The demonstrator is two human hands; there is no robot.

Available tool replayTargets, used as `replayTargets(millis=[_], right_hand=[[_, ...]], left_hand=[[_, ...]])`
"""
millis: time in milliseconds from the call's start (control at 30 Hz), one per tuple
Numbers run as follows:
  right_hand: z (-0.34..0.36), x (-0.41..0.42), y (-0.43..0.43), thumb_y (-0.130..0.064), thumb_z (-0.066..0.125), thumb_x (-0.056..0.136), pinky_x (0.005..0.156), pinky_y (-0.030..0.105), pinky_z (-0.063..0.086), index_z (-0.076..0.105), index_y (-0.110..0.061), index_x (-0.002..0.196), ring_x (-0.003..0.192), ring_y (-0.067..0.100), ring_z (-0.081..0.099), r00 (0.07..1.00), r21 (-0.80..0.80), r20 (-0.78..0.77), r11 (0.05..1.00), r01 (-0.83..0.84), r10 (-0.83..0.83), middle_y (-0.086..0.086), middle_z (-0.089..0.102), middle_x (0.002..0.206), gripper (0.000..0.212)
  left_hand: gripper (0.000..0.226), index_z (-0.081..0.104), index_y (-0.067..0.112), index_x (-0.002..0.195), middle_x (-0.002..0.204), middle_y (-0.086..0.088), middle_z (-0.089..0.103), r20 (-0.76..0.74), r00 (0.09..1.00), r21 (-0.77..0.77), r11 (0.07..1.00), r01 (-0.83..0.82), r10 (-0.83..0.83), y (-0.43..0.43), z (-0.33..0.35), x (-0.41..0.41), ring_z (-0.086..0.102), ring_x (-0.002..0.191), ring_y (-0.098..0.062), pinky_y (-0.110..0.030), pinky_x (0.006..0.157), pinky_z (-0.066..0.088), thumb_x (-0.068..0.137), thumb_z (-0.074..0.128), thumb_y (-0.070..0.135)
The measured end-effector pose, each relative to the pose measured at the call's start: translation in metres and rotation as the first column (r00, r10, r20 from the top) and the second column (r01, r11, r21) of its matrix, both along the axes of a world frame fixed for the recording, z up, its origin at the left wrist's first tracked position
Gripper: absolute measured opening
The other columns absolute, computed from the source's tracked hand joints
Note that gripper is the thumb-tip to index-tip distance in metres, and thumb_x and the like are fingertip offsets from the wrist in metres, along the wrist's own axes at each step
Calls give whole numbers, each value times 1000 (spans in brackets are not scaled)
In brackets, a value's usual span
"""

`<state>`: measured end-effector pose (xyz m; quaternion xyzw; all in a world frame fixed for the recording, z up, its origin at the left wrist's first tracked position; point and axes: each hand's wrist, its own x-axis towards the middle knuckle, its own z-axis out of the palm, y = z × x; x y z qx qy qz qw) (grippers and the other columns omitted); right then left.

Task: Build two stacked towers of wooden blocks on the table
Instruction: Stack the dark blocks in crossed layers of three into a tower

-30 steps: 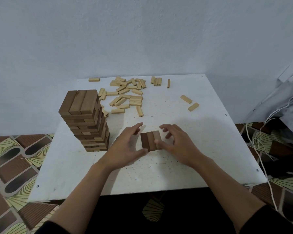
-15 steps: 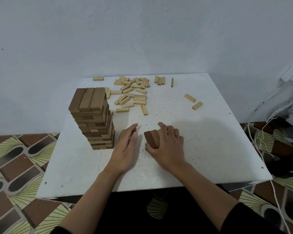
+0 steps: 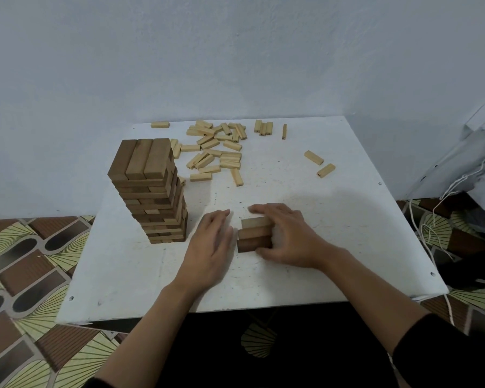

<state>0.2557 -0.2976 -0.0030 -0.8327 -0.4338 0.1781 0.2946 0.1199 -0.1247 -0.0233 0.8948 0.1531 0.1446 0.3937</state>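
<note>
White worktop (image 3: 333, 247); brown tower (image 3: 151, 191); pale yellow loose blocks (image 3: 216, 152); pale blue wall (image 3: 235, 51); floor (image 3: 25, 275) patterned brown, cream and black.

A pale blue-grey wall (image 3: 235, 51) backs a square white table (image 3: 347, 219) (its top scuffed and speckled), standing on a floor (image 3: 25, 261) of brown and cream fan-patterned tiles; white cords (image 3: 420, 228) trail at right.

Two bare forearms, black sleeves (image 3: 443, 357) pushed up near elbows, bare hands

matt brown wooden tower (image 3: 151, 191); pale, smooth wooden blocks (image 3: 216, 152); white bench (image 3: 319, 219), matt and speckled with scuffs.
</note>
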Motion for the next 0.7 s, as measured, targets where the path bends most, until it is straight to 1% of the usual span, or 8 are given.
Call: replayTargets(millis=[67, 133, 200, 267, 367, 467, 567, 700], right_hand=[[-1, -4, -10, -50, 68, 90, 121, 40, 19, 40, -35, 147, 138, -3, 24, 992, 26, 65, 994, 107, -109, -13, 42, 150, 66], [-7, -8, -21, -60, 48, 97, 125, 37, 12, 34, -29, 154, 145, -2, 17, 977, 6, 98, 982, 190, -189, -13, 33, 158, 66], [-15, -13, -28, -71, 26, 97, 126, 30, -1, 17, -25, 161, 151, -2, -1, 975, -82, 136, 979, 188, -175, -12, 13, 167, 80], [-22, -17, -32, -74, 11, 95, 125, 32, -9, 0, -24, 161, 150, -4, -16, 975, -171, 184, 972, 160, -128, -11, -5, 168, 84], [-24, -21, -30, -74, 3, 94, 124, 41, -14, -10, -25, 159, 147, -1, -28, 968, -276, 246, 953, 126, -56, -14, -18, 166, 82], [-24, -24, -29, -75, 6, 96, 122, 48, -17, -13, -25, 159, 146, 7, -34, 953, -336, 302, 938, 83, 24, -16, -23, 164, 82], [-27, -24, -29, -70, 5, 100, 122, 50, -17, -16, -27, 157, 147, 11, -35, 938, -361, 342, 929, 84, 48, -17, -25, 163, 75], [-30, -23, -27, -66, -7, 97, 122, 52, -15, -16, -29, 154, 149, 14, -30, 933, -350, 359, 932, 98, 37, -17, -20, 164, 69]], left_hand=[[56, 35, 13, 156, 159, -1, 35, -77, 996, 187, 980, 66, -53, -1, -5, -4, 27, 146, -8, -13, 118, 11, 108, 33, 43], [68, 20, 12, 160, 168, -2, 16, -170, 983, 370, 920, 133, -74, -3, -10, -9, 7, 155, -12, -23, 123, -1, 106, 19, 52], [77, 1, 14, 162, 169, 1, -7, -300, 952, 438, 878, 192, -58, -4, -13, -11, -16, 154, -10, -29, 123, -10, 101, 5, 61], [80, -9, 13, 161, 168, -3, -18, -375, 925, 466, 852, 239, -55, -7, -12, -10, -26, 151, -12, -30, 123, -14, 99, 0, 63], [80, -9, 12, 161, 167, -6, -20, -410, 912, 520, 813, 262, -31, -12, -11, -7, -27, 152, -17, -35, 123, -13, 99, -2, 63], [77, -4, 14, 162, 168, -8, -14, -399, 917, 562, 790, 247, -3, -15, -15, -6, -21, 154, -22, -38, 124, -11, 101, -2, 61], [75, -8, 13, 161, 168, -4, -15, -412, 911, 570, 784, 245, 15, -17, -17, -5, -22, 153, -23, -39, 125, -10, 101, -2, 59], [73, -17, 16, 159, 166, 4, -23, -415, 909, 559, 796, 234, 24, -20, -15, -4, -28, 152, -20, -39, 125, -10, 100, -5, 59]])
